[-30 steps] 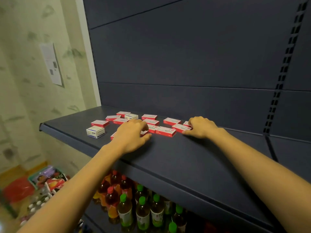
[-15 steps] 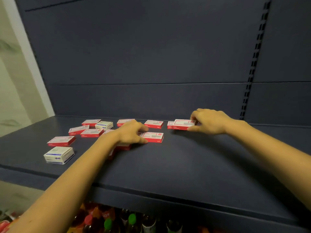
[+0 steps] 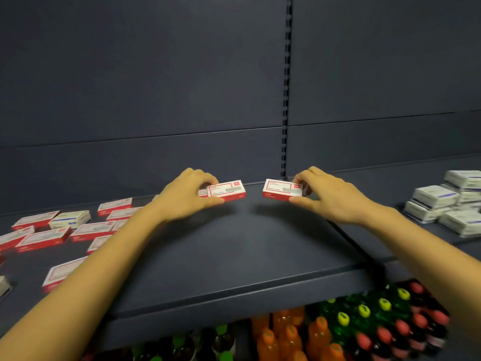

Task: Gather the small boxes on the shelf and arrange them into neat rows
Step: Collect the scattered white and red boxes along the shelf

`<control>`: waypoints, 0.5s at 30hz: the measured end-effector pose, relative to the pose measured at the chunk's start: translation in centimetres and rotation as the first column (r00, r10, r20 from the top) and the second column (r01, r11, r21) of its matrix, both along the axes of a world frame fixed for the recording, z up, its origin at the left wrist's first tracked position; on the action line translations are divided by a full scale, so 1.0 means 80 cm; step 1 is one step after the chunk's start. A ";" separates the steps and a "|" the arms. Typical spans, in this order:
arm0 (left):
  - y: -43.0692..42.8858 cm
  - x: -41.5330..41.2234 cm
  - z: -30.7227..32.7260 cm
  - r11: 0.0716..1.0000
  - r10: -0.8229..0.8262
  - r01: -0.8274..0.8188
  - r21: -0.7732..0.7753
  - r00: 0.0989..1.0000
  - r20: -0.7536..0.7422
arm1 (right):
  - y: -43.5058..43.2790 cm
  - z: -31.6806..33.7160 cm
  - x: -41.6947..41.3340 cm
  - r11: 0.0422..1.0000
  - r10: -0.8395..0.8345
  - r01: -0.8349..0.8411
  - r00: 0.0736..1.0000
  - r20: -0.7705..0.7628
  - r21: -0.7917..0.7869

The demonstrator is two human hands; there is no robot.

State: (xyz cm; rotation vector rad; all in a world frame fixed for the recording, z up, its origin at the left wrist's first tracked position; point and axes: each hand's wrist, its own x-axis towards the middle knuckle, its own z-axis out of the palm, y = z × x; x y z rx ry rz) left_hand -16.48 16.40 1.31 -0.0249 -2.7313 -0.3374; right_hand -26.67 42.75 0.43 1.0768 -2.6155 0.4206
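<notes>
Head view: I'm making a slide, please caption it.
Left hand grips a red box, right hand a second red box, over the shelf; loose red boxes lie left, white boxes right.

Left hand (image 3: 186, 196) and right hand (image 3: 329, 195), each pinching a red box, above the dark shelf (image 3: 234, 256).

The red-and-white boxes (image 3: 226, 190) and the white boxes (image 3: 433, 198) carry print, but all of it is too blurred to read.

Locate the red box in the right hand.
The red box is right of centre in the head view, near the shelf's back, pinched by the right hand, apart from the left hand's box.
</notes>
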 end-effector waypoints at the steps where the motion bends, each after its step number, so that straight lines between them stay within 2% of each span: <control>1: 0.016 -0.004 0.003 0.999 -0.041 0.041 0.004 0.999 -0.014 | 0.017 0.001 0.003 1.000 -0.017 0.017 1.000 -0.004 -0.010; 8: 0.148 -0.039 0.017 0.968 -0.250 0.250 0.008 0.968 -0.014 | 0.146 0.000 0.024 0.993 -0.117 0.115 0.993 -0.033 -0.033; 15: 0.295 -0.067 0.023 0.943 -0.328 0.331 0.041 0.942 -0.067 | 0.309 0.004 0.020 0.978 -0.208 0.206 0.977 -0.052 -0.040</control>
